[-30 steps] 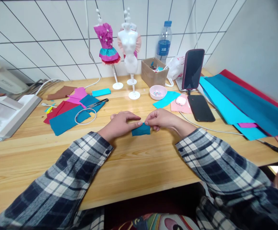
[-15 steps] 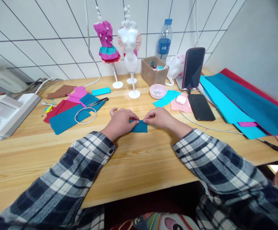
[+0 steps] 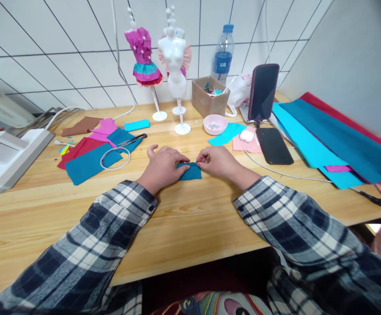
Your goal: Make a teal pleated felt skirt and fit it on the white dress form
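Note:
A small teal piece of crepe paper (image 3: 190,172) lies on the wooden table in front of me. Along its far edge runs a narrow fold or crease. My left hand (image 3: 164,165) pinches the paper's left part, thumb on top and the other fingers behind it. At the far right corner, the thumb and forefinger of my right hand (image 3: 217,161) are pinched on the folded edge. Beyond my hands stand a bare white mannequin (image 3: 174,65) and another mannequin in a magenta and turquoise dress (image 3: 142,57).
Scissors (image 3: 131,141) and a white ring (image 3: 102,162) lie on coloured paper at left. A pink bowl of beads (image 3: 215,124), a cardboard box (image 3: 210,98) and two phones, one lying flat (image 3: 274,146), are to the right. Large folded sheets (image 3: 335,135) cover the right side.
The teal paper's far edge now shows a fold line between my hands, which was not visible before. Both hands keep nearly the same place; the view has shifted slightly.

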{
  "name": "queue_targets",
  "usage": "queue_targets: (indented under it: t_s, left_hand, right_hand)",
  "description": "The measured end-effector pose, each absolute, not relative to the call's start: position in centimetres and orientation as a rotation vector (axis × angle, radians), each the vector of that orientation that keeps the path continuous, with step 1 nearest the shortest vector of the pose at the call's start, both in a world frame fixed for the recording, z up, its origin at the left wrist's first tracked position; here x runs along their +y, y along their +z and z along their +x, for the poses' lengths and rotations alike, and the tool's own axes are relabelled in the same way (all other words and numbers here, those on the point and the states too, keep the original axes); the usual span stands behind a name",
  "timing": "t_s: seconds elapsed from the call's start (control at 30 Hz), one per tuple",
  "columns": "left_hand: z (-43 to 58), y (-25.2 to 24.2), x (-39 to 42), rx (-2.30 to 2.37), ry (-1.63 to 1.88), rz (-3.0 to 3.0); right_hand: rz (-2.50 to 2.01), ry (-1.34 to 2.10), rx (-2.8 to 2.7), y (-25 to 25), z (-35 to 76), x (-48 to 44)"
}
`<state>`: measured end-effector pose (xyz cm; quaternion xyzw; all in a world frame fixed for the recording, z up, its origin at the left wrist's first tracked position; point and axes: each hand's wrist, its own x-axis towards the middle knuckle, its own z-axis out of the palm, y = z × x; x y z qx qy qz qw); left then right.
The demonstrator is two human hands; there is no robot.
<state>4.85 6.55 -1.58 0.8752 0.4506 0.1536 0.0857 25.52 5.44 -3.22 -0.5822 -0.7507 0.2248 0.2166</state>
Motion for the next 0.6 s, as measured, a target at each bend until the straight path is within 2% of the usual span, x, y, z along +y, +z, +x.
queue_targets:
  t_s: [0.4, 0.5, 0.6]
  left_hand:
    - [4.5, -1.2, 6.1, 1.008, 0.437, 3.048]
    - [4.4, -1.0, 6.0, 0.92, 0.354, 3.131]
    - [4.3, -0.8, 6.0, 0.886, 0.284, 3.173]
  right_hand:
    - [-1.389, 0.098, -2.648, -1.4, 26.0, 4.6]
    - [-1.388, 0.081, -2.713, -0.8, 26.6, 4.4]
    - [-1.438, 0.223, -2.637, -0.7, 27.1, 4.4]
